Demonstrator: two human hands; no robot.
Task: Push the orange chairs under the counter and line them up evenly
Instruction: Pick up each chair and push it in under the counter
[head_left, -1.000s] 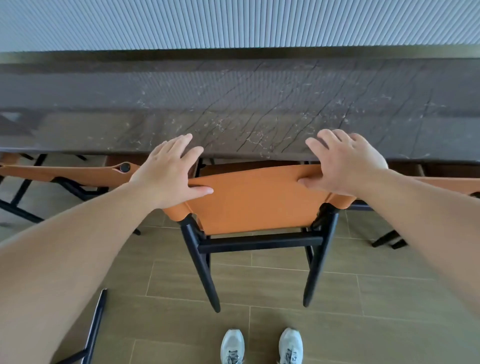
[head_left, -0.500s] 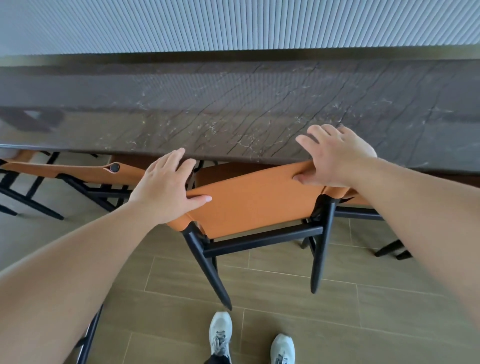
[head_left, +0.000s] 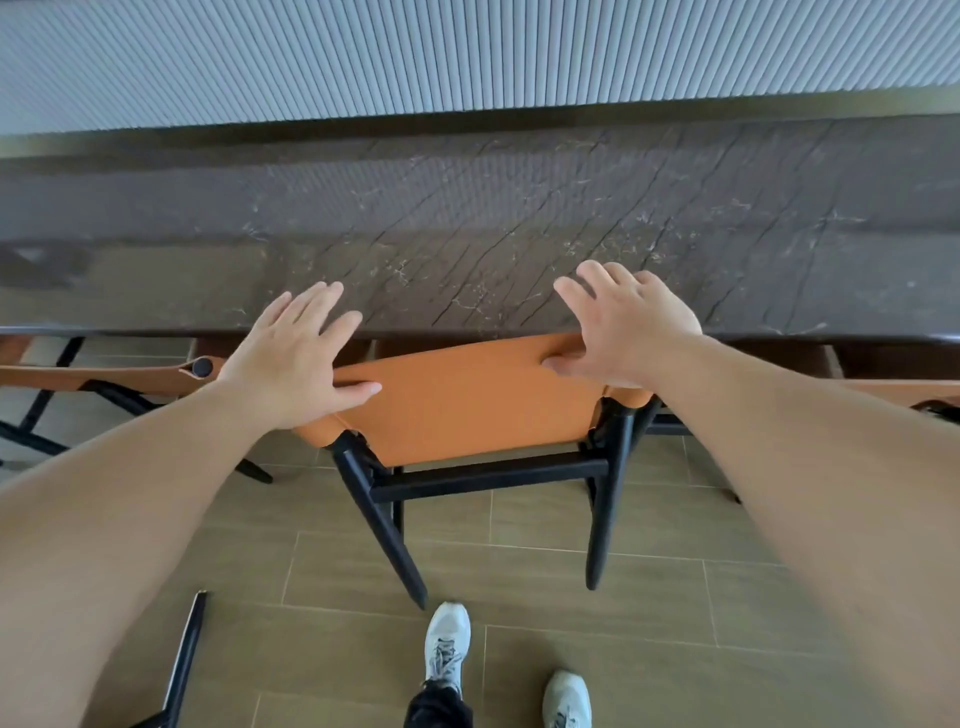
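Orange chair back (head_left: 467, 400) under both hands

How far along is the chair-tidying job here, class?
Done: the left chair and right chair already sit with their backs near the counter edge. In hand: the left hand and right hand press the middle chair backrest, its back legs still out on the floor. Left: evening the row.

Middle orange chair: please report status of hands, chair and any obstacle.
Left hand and right hand both rest on the backrest, fingers straight. Middle orange chair at the counter edge, seat underneath. Neighbour chair close on the left, apart.
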